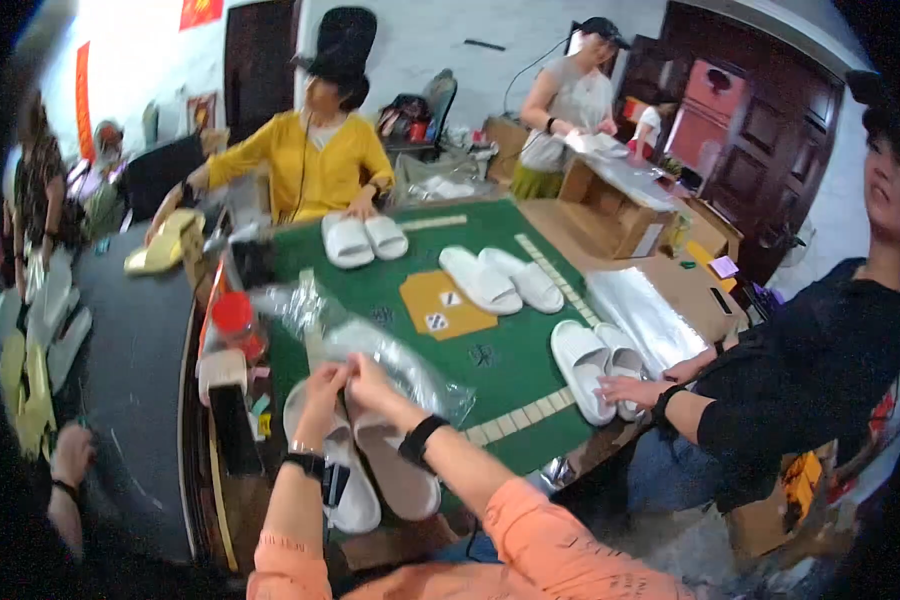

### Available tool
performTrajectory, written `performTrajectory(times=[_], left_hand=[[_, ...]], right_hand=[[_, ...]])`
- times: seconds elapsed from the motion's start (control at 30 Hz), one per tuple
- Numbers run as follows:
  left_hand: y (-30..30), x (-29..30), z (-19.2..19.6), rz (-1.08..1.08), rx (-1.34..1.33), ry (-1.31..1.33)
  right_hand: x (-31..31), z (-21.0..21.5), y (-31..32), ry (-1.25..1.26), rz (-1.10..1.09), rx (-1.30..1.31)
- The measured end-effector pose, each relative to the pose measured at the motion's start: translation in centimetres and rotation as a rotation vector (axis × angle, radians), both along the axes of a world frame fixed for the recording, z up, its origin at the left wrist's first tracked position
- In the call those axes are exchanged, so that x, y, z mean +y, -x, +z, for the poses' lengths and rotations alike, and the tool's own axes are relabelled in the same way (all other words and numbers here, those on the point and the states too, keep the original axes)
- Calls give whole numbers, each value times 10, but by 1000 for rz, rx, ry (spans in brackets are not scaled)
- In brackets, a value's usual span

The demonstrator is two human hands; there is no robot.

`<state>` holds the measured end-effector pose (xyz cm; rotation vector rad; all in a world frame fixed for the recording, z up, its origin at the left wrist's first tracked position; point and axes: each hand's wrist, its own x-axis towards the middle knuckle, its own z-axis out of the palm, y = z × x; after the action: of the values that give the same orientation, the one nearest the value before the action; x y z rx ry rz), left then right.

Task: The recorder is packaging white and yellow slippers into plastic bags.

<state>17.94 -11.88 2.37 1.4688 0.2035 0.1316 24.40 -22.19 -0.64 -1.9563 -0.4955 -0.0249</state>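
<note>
Both of my hands meet over the near end of the green table, above a pair of white slippers (400, 470). The fingers of my left hand (320, 397) are closed in a pinch against those of my right hand (372, 385), also closed. What lies between the fingertips is too small to make out. A clear plastic bag (410, 370) spreads on the table just beyond them, overlapped by my fingers in the picture. Dark bands circle both wrists.
Other white slipper pairs (350, 240) lie about the green table (515, 370). A red-lidded jar (235, 315) and a phone (235, 428) stand left. One co-worker's hand (625, 390) touches slippers at right; another person in yellow (320, 165) sits across. Clear film sheets (645, 315) lie right.
</note>
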Motion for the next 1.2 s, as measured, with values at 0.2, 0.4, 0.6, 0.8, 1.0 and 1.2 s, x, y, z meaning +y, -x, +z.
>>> performTrajectory(times=[0.2,0.4,0.6,0.8,1.0,1.2], left_hand=[[3,24,-26,80,-131,135],[-1,11,-16,207,-76,75],[3,15,-18,238,-94,33],[-2,23,-31,242,-100,-71],[-2,16,-29,258,-143,-243],[8,20,-31,252,-105,-155]], right_hand=[[16,2,30,-166,100,82],[9,-10,28,-410,12,210],[14,-16,30,-439,94,104],[11,-10,33,-310,49,167],[8,-14,32,-321,37,153],[11,-10,44,-344,64,176]])
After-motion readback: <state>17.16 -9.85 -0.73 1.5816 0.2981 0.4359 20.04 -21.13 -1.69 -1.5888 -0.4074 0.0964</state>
